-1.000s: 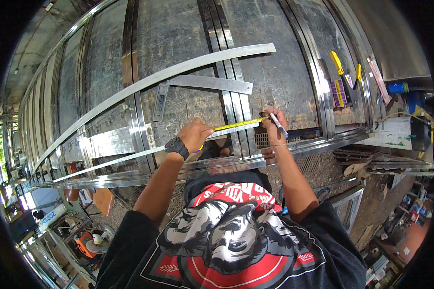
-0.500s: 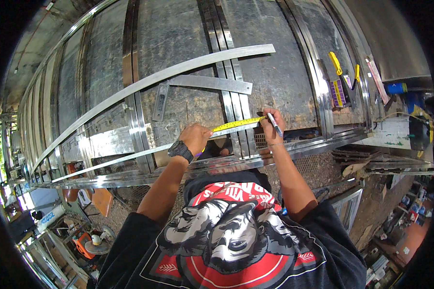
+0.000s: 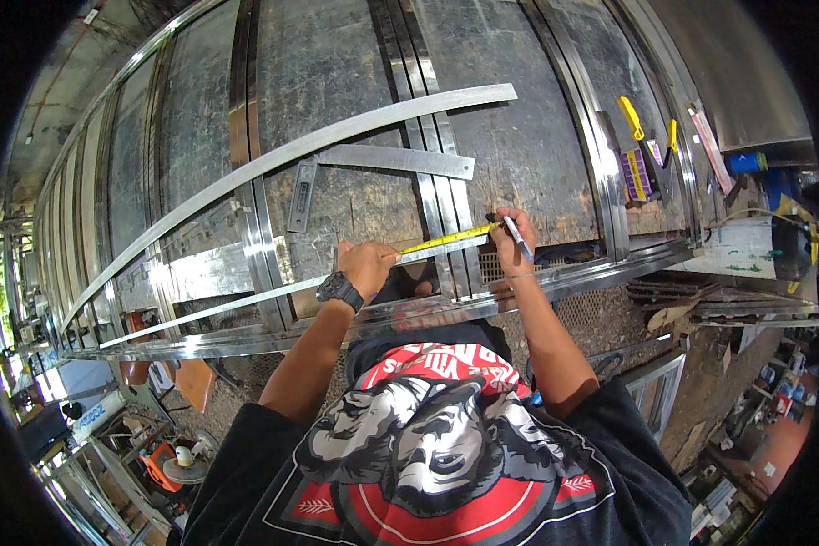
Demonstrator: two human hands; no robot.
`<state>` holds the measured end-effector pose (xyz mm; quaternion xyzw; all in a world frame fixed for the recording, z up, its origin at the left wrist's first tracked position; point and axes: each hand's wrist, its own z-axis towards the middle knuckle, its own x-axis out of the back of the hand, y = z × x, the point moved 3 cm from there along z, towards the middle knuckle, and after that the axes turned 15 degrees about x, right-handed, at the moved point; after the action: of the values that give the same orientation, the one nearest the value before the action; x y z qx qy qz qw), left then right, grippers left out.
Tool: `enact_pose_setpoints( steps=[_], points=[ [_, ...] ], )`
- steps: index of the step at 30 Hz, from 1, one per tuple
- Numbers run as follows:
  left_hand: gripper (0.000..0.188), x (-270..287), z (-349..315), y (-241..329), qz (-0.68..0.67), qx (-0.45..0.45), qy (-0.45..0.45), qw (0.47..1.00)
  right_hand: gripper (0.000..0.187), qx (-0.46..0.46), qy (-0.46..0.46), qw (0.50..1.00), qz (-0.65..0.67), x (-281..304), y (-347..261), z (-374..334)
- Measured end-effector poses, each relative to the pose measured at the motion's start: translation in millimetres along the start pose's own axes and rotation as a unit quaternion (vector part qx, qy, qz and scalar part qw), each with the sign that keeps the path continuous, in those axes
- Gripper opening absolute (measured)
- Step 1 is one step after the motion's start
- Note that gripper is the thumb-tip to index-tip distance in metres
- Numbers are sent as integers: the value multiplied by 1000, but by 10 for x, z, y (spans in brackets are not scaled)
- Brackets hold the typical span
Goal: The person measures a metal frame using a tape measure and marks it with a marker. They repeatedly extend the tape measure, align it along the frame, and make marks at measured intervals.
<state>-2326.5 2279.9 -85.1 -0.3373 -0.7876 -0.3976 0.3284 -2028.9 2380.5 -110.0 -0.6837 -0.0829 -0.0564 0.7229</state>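
A yellow tape measure (image 3: 441,240) is stretched between my hands along a thin metal strip (image 3: 237,301). My left hand (image 3: 366,267), with a black watch on its wrist, is closed round the tape's left end; the case is hidden by the hand. At the tape's other end, my right hand (image 3: 516,246) pinches a white and dark marker pen (image 3: 517,235), its fingers touching the tape and strip. Beyond my hands lies a metal try square (image 3: 396,160), its stock (image 3: 302,196) pointing toward me. A longer flat metal bar (image 3: 291,146) crosses the bench behind it.
Polished metal tubes (image 3: 601,182) run across the worn bench top (image 3: 337,55). To the right lie a yellow cutter knife (image 3: 631,118), a purple and yellow box (image 3: 636,175) and a blue can (image 3: 747,163). A fan-like tool (image 3: 185,466) stands at the lower left.
The tape's blade has tilted and looks narrower now. My left hand has turned slightly, its thumb side raised, and the purple bit beneath it no longer shows. My right hand has barely moved.
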Motion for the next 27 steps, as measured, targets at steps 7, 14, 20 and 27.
enact_pose_setpoints(
  steps=[7, 14, 20, 27],
  points=[
    [25, -50, 70, -72, 1, -5, -11, 1000, 37, 9, 5, 1000, 0, 39, 91, -10],
    [23, -43, 75, -82, -48, -7, 9, 999, 35, -37, 24, 997, 58, 46, 180, -27],
    [24, 1, 51, -48, -44, 4, 9, 999, 37, -43, 30, 997, 56, 49, 180, -11],
    [26, -38, 54, -72, -30, 20, 10, 999, 36, -35, 17, 999, 17, 82, 263, -11]
  ],
)
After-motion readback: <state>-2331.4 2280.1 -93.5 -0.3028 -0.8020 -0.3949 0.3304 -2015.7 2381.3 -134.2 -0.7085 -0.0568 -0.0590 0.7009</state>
